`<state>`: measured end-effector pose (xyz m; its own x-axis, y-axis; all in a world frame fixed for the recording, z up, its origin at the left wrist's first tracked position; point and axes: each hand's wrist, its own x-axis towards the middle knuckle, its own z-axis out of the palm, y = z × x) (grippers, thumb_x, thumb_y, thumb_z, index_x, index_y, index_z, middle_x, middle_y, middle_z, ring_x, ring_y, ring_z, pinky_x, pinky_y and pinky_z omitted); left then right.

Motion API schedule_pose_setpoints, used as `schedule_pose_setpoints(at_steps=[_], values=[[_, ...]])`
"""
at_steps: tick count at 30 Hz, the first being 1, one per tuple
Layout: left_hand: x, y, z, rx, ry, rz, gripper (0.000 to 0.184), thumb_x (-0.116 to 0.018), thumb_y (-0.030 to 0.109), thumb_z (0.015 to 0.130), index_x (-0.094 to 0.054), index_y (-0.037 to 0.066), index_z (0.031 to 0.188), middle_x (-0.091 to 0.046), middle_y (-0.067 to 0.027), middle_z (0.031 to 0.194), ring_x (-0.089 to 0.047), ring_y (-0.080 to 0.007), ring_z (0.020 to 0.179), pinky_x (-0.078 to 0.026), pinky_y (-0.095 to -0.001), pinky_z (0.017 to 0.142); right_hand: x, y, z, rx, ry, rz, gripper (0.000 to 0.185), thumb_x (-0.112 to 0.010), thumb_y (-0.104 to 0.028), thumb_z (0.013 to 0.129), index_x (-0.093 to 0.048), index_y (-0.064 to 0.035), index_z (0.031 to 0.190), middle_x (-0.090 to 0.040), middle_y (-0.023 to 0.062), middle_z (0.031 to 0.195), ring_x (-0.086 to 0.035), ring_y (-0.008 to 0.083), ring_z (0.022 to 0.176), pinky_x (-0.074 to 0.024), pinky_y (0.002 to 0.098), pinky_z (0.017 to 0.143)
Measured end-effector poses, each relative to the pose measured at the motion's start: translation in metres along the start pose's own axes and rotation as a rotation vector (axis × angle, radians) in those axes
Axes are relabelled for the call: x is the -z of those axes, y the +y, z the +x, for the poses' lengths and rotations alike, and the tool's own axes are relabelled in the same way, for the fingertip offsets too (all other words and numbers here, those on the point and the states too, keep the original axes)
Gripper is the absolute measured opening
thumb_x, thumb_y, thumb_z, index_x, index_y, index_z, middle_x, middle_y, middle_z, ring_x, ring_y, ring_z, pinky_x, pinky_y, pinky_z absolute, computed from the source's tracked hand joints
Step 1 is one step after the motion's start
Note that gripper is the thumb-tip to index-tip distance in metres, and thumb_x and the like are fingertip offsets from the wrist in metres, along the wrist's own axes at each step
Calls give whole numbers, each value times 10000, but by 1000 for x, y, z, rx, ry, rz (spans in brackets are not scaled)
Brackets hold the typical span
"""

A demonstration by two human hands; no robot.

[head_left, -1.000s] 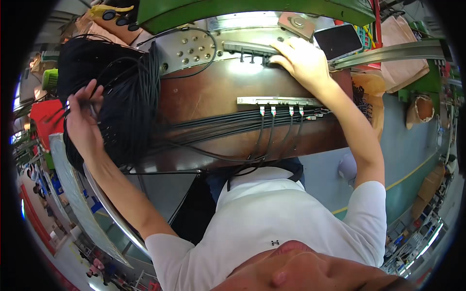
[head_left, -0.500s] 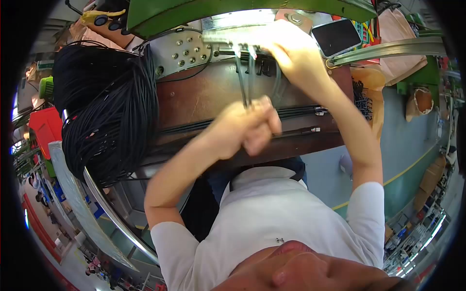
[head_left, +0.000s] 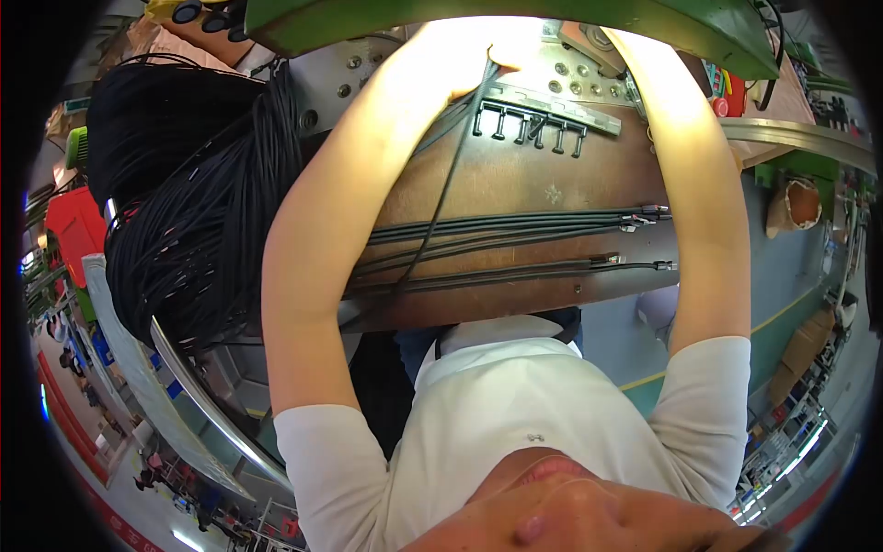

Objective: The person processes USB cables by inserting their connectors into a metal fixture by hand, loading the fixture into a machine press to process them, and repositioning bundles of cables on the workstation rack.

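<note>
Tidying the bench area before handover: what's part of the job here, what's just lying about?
Likely in the job:
black cable in the left hand
cable bundle
cables laid on the bench
metal strip with black pins
green machine

Likely just lying about:
red bin
brown paper
paper sack

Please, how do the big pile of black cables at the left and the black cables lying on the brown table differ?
The pile is thick and looped, while the table cables lie nearly straight. The pile has far more cables; the table cables are few. The table cables show connectors at their right ends; the pile shows none clearly. Both are black and thin-stranded.
</note>
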<state>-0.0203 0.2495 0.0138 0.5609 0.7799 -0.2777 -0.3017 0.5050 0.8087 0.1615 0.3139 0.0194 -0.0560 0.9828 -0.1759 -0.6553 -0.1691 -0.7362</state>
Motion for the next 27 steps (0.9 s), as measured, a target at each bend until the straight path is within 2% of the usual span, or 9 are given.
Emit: schedule_pose_setpoints(at_steps=[2, 3, 4, 5, 7, 9, 14, 19, 27], values=[[25, 5, -5, -13, -349, -230, 306, -540, 209, 944, -581, -70, 1062, -668, -168, 879, -600, -133, 646, -430, -172, 479, 14, 1, -15, -45, 16, 279, 386, -384, -279, 993, -485, -72, 1303, -577, 117, 1190, -574, 243, 1014, -454, 393, 953], [38, 8, -14, -143, -138, -31, 310, -530, 215, 947, -569, -63, 1078, -654, -166, 903, -588, -138, 674, -423, -181, 504, 19, 1, -23, -39, -11, 131, 394, -379, -284, 993, -480, -68, 1308, -569, 121, 1205, -569, 247, 1028, -448, 394, 959], [43, 12, -22, -222, 176, 338, 313, -520, 220, 950, -557, -57, 1093, -639, -163, 927, -576, -143, 701, -416, -190, 529, 16, 6, -37, -8, -33, -186, 403, -375, -289, 994, -475, -65, 1313, -560, 126, 1220, -563, 250, 1043, -443, 396, 965], [51, 15, -23, -213, 369, 748, 318, -510, 225, 953, -545, -50, 1108, -625, -161, 950, -564, -148, 729, -409, -198, 553, 12, 15, -49, 44, -55, -865, 411, -371, -294, 995, -470, -62, 1319, -552, 130, 1235, -558, 254, 1058, -437, 398, 972], [46, 18, -14, -10, 373, 1364, 327, -490, 236, 960, -521, -36, 1139, -596, -156, 998, -540, -158, 785, -395, -215, 602, -1, 26, -63, -7, -85, -1822, 427, -362, -305, 996, -460, -56, 1329, -535, 139, 1264, -547, 261, 1087, -426, 401, 985], [31, 19, -1, 182, 290, 1583, 338, -470, 247, 966, -497, -22, 1170, -567, -150, 1046, -516, -168, 840, -381, -232, 651, -11, 27, -65, -170, -112, -2082, 444, -353, -315, 997, -449, -50, 1340, -519, 148, 1294, -537, 268, 1117, -414, 404, 998], [25, 26, 8, 320, 281, 1672, 373, -421, 273, 982, -436, 12, 1248, -495, -138, 1165, -456, -192, 979, -346, -275, 774, -22, 18, -59, -417, -188, -2227, 486, -332, -341, 1000, -424, -35, 1366, -477, 171, 1368, -510, 285, 1190, -386, 412, 1030], [17, 25, 13, 365, 271, 1773, 413, -371, 300, 998, -375, 47, 1325, -422, -125, 1284, -395, -217, 1118, -311, -318, 897, -24, 19, -57, -386, -246, -2371, 476, -343, -320, 1001, -437, -19, 1358, -474, 174, 1372, -506, 279, 1211, -377, 379, 1056], [9, 30, 16, 510, 202, 1839, 489, -291, 343, 1024, -279, 102, 1449, -307, -104, 1474, -299, -257, 1341, -255, -386, 1094, -1, 10, -49, -188, -202, -2215, 395, -384, -358, 980, -516, -38, 1170, -527, 132, 1138, -516, 264, 982, -422, 370, 879]])
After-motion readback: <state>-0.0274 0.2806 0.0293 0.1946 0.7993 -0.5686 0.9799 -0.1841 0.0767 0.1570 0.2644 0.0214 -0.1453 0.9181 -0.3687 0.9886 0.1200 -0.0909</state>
